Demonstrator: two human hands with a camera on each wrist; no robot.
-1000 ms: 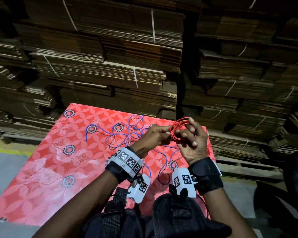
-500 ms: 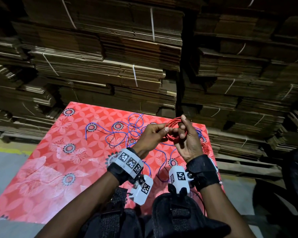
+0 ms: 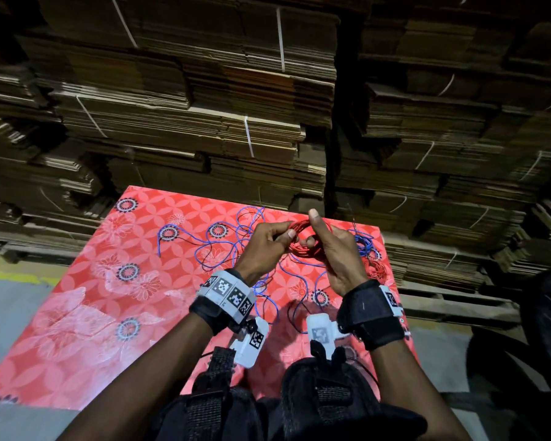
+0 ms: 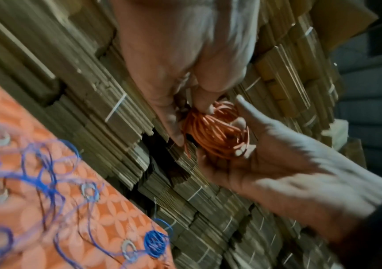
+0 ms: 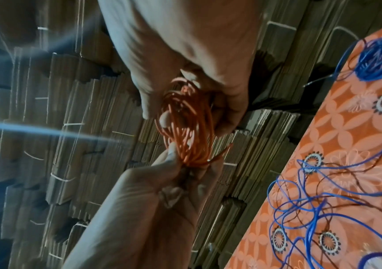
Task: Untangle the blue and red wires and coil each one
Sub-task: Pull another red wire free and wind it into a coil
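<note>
Wrist-view extra: blue wire coil [image 4: 154, 243] on cloth [image 4: 107, 223]

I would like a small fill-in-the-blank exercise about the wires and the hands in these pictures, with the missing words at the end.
1. Both hands hold a coil of ____ wire.
2. The loose blue wire lies spread on the ____ patterned cloth.
3. The left hand and the right hand hold the coil ____ the cloth, not resting on it.
4. Behind the cloth stand stacks of flattened ____.

Missing words: red; red; above; cardboard
</note>
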